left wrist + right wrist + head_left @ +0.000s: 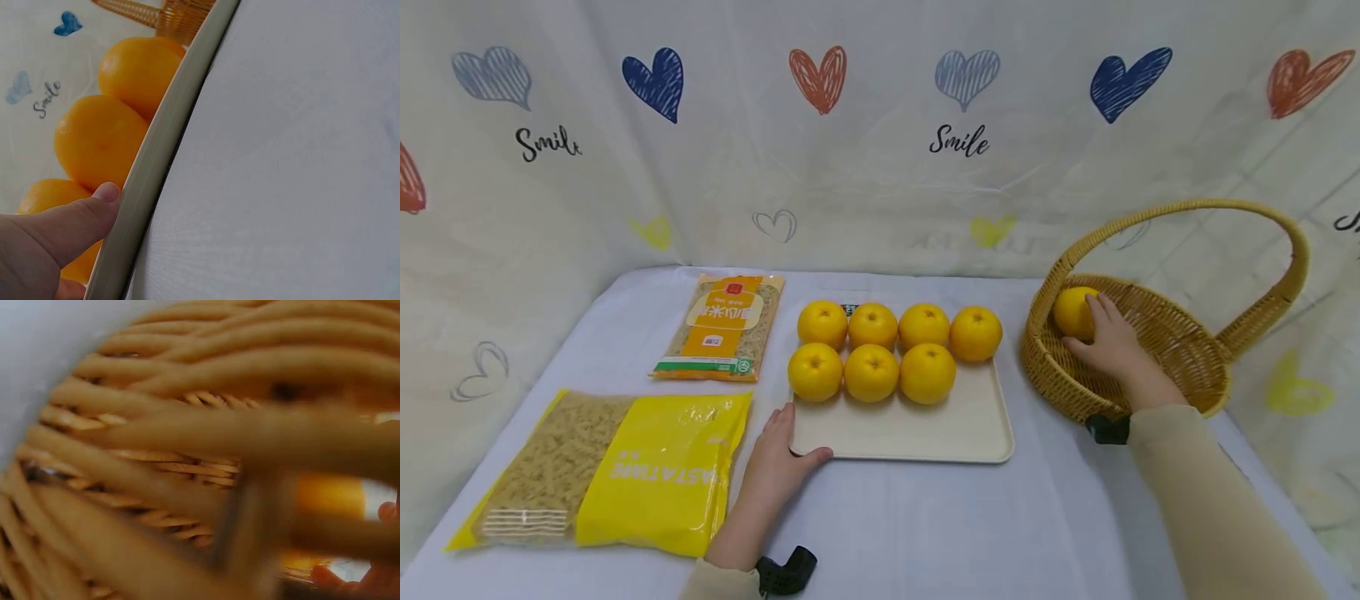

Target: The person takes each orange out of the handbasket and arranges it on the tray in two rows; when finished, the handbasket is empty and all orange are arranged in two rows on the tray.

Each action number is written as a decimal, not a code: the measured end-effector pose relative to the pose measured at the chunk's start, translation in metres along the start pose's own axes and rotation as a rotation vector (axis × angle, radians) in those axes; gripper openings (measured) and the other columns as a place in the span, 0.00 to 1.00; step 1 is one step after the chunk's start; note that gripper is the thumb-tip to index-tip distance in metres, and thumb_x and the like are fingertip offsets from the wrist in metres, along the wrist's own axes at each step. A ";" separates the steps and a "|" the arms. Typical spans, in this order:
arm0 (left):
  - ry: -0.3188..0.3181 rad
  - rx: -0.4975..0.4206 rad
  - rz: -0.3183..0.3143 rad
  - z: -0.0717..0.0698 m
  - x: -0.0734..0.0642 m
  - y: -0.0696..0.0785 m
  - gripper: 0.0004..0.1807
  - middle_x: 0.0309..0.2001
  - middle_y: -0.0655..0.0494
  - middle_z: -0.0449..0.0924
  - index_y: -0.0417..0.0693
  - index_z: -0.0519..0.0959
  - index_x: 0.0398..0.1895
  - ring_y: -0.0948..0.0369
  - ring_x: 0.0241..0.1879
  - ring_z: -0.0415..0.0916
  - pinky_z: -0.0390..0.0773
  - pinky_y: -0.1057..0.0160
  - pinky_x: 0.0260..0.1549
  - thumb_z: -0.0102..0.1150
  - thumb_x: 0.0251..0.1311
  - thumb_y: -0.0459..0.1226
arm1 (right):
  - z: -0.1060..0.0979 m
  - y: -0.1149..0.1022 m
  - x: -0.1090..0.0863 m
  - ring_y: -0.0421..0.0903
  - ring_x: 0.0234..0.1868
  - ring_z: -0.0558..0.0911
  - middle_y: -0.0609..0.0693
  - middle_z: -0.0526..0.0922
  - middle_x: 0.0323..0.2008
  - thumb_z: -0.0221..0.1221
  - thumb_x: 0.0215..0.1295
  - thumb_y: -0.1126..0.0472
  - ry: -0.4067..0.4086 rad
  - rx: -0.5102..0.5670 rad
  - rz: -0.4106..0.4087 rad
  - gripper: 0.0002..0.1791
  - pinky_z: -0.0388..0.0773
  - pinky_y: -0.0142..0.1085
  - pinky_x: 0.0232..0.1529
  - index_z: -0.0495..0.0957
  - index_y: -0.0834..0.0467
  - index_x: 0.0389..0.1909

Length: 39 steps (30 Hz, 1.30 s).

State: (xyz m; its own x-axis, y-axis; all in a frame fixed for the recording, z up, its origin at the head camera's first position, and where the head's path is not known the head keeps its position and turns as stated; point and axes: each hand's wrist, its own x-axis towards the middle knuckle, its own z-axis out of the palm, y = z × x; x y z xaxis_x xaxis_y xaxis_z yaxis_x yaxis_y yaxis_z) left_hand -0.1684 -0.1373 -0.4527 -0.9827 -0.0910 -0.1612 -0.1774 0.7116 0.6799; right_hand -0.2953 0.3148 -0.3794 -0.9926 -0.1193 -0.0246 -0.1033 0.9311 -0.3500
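Inside the wicker basket (pixel 1045 387), at its left side, one orange (pixel 1072 313) is under my right hand (pixel 1112 342). The fingers curve over its right side and the thumb lies low in front. In the right wrist view, basket weave (pixel 156 437) hides most of that orange (pixel 331 497). My left hand (pixel 778 462) rests at the near left corner of a cream tray (pixel 902 437), thumb stretched along the front rim and fingers along the left side. Several oranges (pixel 871 373) stand in two rows on the tray; the left wrist view shows the thumb (pixel 81 225) against the rim.
Left of the tray lies an orange-labelled packet of grain (pixel 718 325). Nearer, a large yellow bag of pasta (pixel 610 475) lies flat beside the left forearm. The basket's tall handle (pixel 1195 204) arches over the right hand. Heart-printed cloth (pixel 880 167) hangs behind the white-covered table (pixel 925 533).
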 end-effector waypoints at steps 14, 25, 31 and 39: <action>0.009 0.017 -0.010 -0.002 0.002 0.004 0.52 0.70 0.45 0.51 0.40 0.50 0.69 0.49 0.70 0.44 0.50 0.46 0.66 0.66 0.46 0.51 | -0.006 -0.002 -0.008 0.78 0.55 0.53 0.73 0.41 0.62 0.50 0.62 0.47 0.096 0.093 0.138 0.44 0.61 0.68 0.45 0.37 0.56 0.71; 0.011 0.018 -0.013 0.001 0.004 0.002 0.52 0.70 0.45 0.51 0.40 0.50 0.69 0.49 0.70 0.45 0.51 0.46 0.66 0.66 0.45 0.51 | 0.003 0.003 -0.005 0.74 0.58 0.55 0.75 0.51 0.60 0.56 0.61 0.58 0.176 0.130 0.094 0.29 0.55 0.66 0.54 0.55 0.67 0.56; 0.013 0.019 -0.014 0.002 0.004 0.001 0.52 0.70 0.45 0.51 0.40 0.50 0.69 0.49 0.70 0.45 0.51 0.46 0.66 0.67 0.45 0.51 | 0.005 0.005 -0.003 0.73 0.56 0.58 0.74 0.52 0.60 0.55 0.61 0.57 0.158 0.133 0.117 0.29 0.57 0.65 0.54 0.56 0.66 0.57; 0.012 0.013 -0.029 0.002 0.002 0.000 0.52 0.70 0.45 0.51 0.40 0.50 0.69 0.49 0.70 0.45 0.50 0.46 0.66 0.67 0.45 0.51 | 0.009 0.007 0.000 0.73 0.58 0.57 0.74 0.53 0.60 0.56 0.61 0.57 0.167 0.134 0.106 0.31 0.56 0.65 0.55 0.55 0.66 0.60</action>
State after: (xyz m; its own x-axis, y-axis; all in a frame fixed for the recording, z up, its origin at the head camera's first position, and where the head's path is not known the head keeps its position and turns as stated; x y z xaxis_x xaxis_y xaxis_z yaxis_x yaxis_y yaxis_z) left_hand -0.1702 -0.1366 -0.4542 -0.9777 -0.1205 -0.1720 -0.2055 0.7177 0.6653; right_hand -0.2952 0.3179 -0.3900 -0.9955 0.0459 0.0829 0.0009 0.8798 -0.4754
